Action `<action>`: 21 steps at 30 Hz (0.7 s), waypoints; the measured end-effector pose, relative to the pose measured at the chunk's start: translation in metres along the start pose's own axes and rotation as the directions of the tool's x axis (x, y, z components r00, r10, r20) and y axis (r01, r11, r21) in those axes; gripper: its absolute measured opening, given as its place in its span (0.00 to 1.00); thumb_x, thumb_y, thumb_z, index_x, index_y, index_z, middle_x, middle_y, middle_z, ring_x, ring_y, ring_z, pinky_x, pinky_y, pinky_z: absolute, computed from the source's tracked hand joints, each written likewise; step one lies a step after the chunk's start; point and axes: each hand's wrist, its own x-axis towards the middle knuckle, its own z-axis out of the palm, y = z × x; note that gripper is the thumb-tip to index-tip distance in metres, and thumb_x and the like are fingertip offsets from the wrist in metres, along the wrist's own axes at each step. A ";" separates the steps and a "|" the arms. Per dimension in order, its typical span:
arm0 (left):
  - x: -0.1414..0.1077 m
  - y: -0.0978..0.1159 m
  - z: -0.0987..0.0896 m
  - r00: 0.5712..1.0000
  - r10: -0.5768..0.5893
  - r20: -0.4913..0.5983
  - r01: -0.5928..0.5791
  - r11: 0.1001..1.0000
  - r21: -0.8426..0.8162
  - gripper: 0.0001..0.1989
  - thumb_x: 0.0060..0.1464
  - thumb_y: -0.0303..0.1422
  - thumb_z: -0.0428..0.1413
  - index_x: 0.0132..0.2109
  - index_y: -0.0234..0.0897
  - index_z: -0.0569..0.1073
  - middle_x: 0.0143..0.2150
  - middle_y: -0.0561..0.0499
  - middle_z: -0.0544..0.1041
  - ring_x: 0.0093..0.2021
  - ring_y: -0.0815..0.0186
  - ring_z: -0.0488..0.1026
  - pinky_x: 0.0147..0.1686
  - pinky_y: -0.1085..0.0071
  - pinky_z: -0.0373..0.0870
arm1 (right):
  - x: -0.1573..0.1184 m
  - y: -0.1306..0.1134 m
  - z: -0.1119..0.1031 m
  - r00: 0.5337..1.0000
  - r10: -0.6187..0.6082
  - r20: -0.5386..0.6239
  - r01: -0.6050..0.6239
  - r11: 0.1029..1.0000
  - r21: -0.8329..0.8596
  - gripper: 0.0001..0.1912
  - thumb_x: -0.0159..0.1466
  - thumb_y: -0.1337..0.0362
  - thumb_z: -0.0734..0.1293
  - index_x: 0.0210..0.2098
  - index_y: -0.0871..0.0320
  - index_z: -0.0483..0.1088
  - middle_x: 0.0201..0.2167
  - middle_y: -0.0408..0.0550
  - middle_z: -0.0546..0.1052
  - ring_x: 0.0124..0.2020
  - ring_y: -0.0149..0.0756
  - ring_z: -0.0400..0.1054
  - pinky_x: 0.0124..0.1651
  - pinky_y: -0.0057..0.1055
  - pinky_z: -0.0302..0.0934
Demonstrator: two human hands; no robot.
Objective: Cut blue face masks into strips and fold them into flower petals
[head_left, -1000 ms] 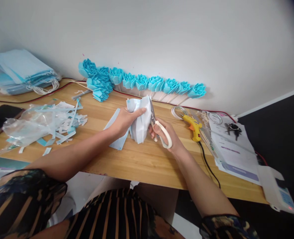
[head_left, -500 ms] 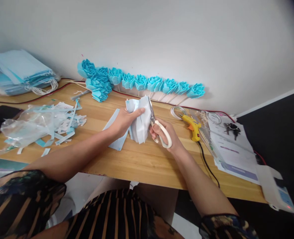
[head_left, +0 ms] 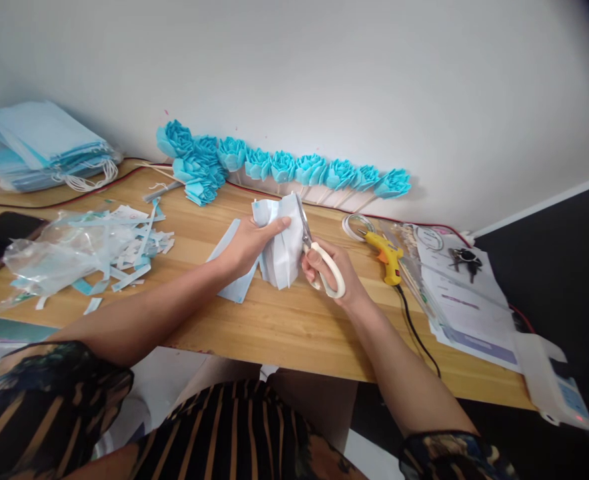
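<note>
Pinched between the thumb and fingers of my left hand [head_left: 254, 241] is a pale blue and white face mask [head_left: 280, 257], held up above the table. My right hand [head_left: 337, 270] is closed round the cream handles of a pair of scissors [head_left: 332, 273]. Their metal blades point up along the mask's right edge; I cannot tell how far they bite into it. Under my left hand a flat light-blue piece [head_left: 238, 287], apparently another mask, lies on the wood.
Blue flowers [head_left: 310, 169] on sticks line the wall. At left are a mask stack [head_left: 49, 143], a phone [head_left: 4, 240] and a plastic bag [head_left: 49, 257] among cut strips. A yellow glue gun [head_left: 388, 257], papers [head_left: 464, 300], keys [head_left: 467, 259] and a power strip [head_left: 557, 380] lie at right.
Hardly anything differs. My right hand and the scissors have shifted very slightly to the right, while my left hand keeps its hold on the mask.
</note>
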 end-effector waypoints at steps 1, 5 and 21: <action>0.000 0.000 0.000 1.000 0.002 -0.001 -0.002 1.000 0.000 0.17 0.48 0.40 0.67 0.38 0.31 0.77 0.35 0.46 0.80 0.34 0.63 0.76 0.39 0.66 0.72 | 0.000 0.000 0.000 1.000 0.000 0.000 0.000 1.000 0.000 0.25 0.56 0.41 0.74 0.29 0.57 0.67 0.19 0.37 0.65 0.17 0.23 0.57 0.17 0.22 0.51; 0.000 0.000 0.000 1.000 0.012 0.013 -0.012 1.000 0.002 0.17 0.48 0.41 0.67 0.39 0.31 0.77 0.36 0.46 0.81 0.34 0.62 0.76 0.39 0.65 0.72 | 0.000 0.000 0.000 1.000 -0.001 0.001 0.001 1.000 -0.001 0.25 0.56 0.41 0.74 0.28 0.57 0.67 0.18 0.37 0.64 0.17 0.23 0.56 0.17 0.22 0.50; -0.001 0.002 0.000 1.000 -0.015 0.003 0.015 1.000 0.008 0.17 0.48 0.41 0.67 0.38 0.32 0.76 0.35 0.46 0.80 0.34 0.63 0.75 0.39 0.66 0.72 | 0.001 0.002 0.001 1.000 -0.002 -0.018 0.001 1.000 -0.022 0.25 0.56 0.42 0.74 0.28 0.57 0.67 0.17 0.36 0.65 0.15 0.22 0.55 0.15 0.22 0.48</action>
